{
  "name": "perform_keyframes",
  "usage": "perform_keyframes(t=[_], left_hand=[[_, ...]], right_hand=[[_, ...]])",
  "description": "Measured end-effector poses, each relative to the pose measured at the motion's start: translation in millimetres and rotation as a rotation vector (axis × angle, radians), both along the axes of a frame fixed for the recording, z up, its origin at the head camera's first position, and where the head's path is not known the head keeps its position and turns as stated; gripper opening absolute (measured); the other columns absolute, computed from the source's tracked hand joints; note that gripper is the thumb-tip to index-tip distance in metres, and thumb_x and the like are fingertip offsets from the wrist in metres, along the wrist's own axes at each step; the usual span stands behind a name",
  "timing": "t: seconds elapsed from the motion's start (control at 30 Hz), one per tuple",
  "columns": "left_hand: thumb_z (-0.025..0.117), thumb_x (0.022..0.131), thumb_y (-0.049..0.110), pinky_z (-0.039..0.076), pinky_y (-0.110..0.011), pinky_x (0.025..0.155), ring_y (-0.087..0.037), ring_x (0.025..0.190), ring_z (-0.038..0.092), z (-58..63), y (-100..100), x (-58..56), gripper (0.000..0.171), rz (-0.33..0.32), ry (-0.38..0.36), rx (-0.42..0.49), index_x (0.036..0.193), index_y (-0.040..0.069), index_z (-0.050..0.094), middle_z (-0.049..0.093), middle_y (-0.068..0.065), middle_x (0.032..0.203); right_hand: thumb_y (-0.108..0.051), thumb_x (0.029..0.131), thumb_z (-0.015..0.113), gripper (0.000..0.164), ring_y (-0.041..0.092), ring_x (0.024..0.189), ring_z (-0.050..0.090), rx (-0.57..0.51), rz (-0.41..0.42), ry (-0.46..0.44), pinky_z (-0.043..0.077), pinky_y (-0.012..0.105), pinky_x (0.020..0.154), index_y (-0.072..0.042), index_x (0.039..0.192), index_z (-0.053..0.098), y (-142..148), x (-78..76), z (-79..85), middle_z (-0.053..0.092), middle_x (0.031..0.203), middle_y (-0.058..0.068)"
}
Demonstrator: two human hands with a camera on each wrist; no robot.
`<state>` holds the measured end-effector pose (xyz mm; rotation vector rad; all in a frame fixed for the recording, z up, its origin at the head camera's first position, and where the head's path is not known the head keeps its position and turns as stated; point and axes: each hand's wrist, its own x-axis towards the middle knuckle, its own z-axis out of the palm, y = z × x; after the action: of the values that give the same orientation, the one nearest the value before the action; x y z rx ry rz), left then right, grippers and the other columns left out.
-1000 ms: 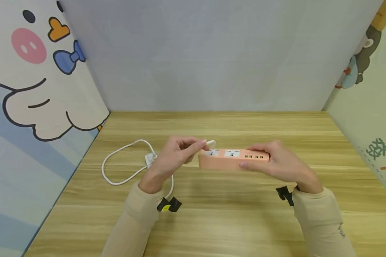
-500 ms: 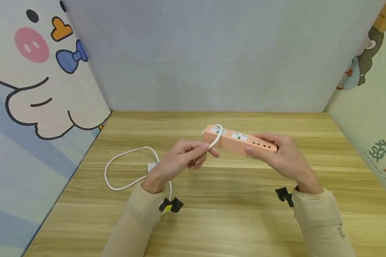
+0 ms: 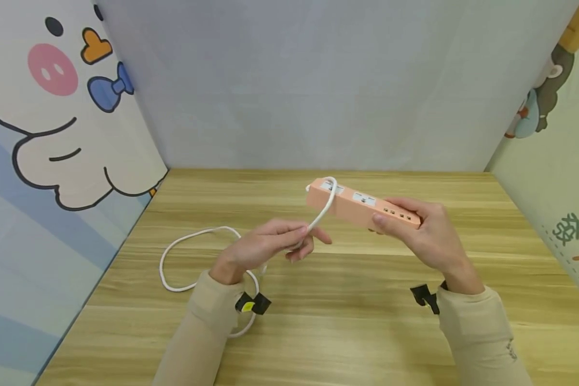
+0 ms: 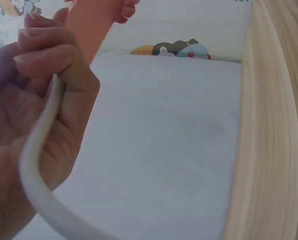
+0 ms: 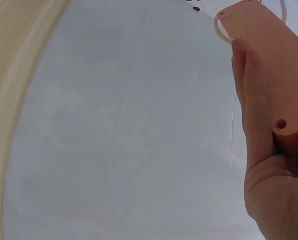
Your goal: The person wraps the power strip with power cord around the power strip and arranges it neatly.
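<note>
We see a peach power strip with white sockets (and four small ports) slanting above the table, gripped by the right hand; the left hand pinches the white cord crossing it. Side edges lie well apart, leaving sideways room.

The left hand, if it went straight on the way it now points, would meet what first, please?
Probably the peach power strip held in the right hand, though depth is unclear and the left hand might pass beneath it.
</note>
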<state>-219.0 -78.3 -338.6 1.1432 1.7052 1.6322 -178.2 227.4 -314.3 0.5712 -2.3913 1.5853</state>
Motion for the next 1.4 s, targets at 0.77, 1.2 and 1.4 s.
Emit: perform_keyframes(t=[0.77, 1.2, 1.4], left_hand=[[0.043, 0.109, 0.022, 0.018, -0.023, 0.049, -0.008, 0.053, 0.026, -22.9, 2.5, -20.7, 0.038, -0.007, -0.113, -0.094, 0.118, -0.007, 0.065, 0.034, 0.004, 0.066], [0.049, 0.098, 0.005, 0.029, -0.022, 0.051, -0.01, 0.051, 0.031, -36.3, 1.7, -28.5, 0.021, 0.162, -0.08, -0.087, 0.08, 0.005, 0.06, 0.041, 0.003, 0.059], [0.05, 0.082, 0.001, 0.032, -0.024, 0.057, -0.011, 0.058, 0.035, -40.0, 3.4, -27.7, 0.017, 0.245, 0.036, -0.096, 0.074, 0.008, 0.063, 0.041, 0.003, 0.062]], right_hand=[[0.007, 0.097, 0.056, 0.03, 0.027, 0.084, 0.078, -0.326, 0.321, -0.096, 0.062, 0.036, 0.082, 0.005, 0.125, 0.067, 6.7, 2.8, 4.2, 0.075, 0.107, 0.01], [0.01, 0.088, 0.062, 0.042, 0.012, 0.078, 0.068, -0.069, 0.4, -0.045, 0.055, 0.026, 0.067, -0.01, 0.123, 0.073, 11.5, 7.0, 2.8, 0.077, 0.099, 0.001], [0.011, 0.085, 0.067, 0.04, 0.01, 0.071, 0.065, -0.023, 0.485, -0.091, 0.054, 0.028, 0.059, -0.008, 0.119, 0.074, 12.0, 7.1, 0.4, 0.076, 0.092, 0.004]])
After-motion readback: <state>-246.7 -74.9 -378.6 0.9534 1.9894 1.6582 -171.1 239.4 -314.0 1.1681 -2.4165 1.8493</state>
